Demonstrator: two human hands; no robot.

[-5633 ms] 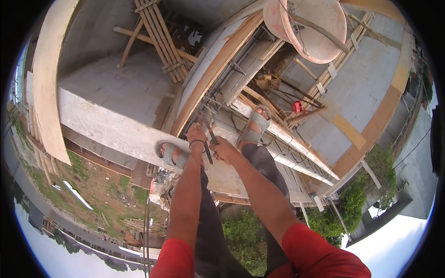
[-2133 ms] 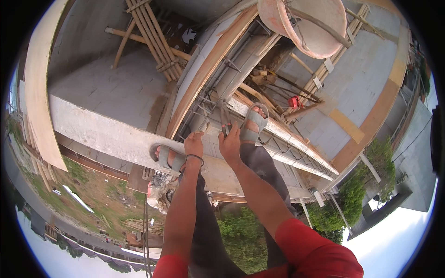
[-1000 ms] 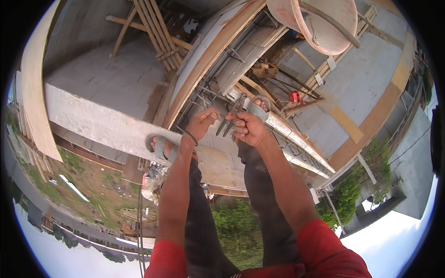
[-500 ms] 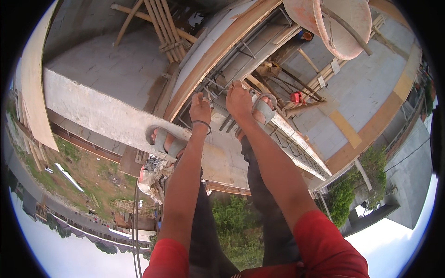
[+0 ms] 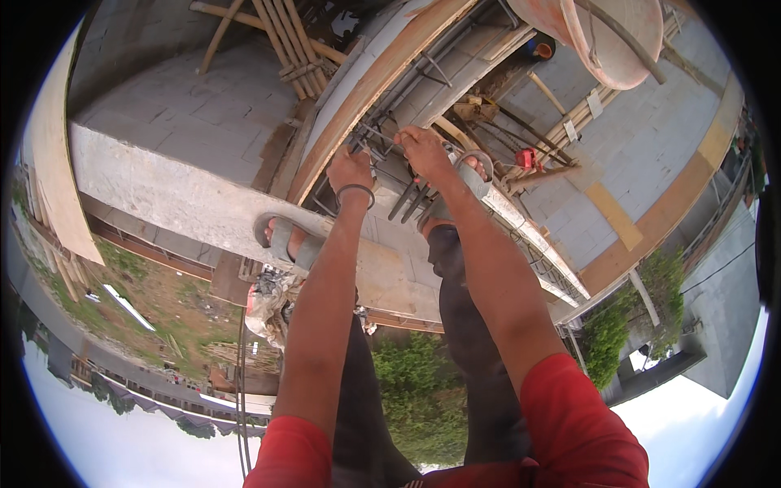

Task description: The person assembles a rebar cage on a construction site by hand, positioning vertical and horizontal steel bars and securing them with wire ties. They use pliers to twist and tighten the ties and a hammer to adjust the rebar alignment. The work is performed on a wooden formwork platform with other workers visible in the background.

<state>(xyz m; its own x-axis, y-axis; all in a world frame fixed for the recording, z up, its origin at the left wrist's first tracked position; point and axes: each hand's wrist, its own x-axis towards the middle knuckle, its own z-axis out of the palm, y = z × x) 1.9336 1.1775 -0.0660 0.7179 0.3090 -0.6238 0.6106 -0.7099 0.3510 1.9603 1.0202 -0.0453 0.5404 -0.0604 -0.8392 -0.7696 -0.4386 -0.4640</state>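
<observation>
My left hand [image 5: 351, 169], a dark band at its wrist, is closed in a fist over the steel bars at the open end of a beam form. What it grips is hidden. Just right of it, my right hand [image 5: 424, 152] is closed too, its fingertips pinched beside the bent bars of the rebar cage [image 5: 377, 143]. Whatever lies between those fingers is too small to make out. Two dark bars [image 5: 411, 201] stick out below the right hand. My sandalled left foot [image 5: 286, 241] rests on the concrete ledge; the right foot [image 5: 474, 174] is beside my right hand.
A pale bucket [image 5: 598, 37] with a curved handle stands at upper right. The wooden form board [image 5: 382, 93] runs up beside the cage. A red object [image 5: 527, 159] lies among sticks at right. Behind the concrete ledge [image 5: 163, 179] the ground drops far below.
My right hand has tilted left, its fingertips now reaching closer to the cage bars. The left hand stays closed at nearly the same spot. The view has shifted slightly.
</observation>
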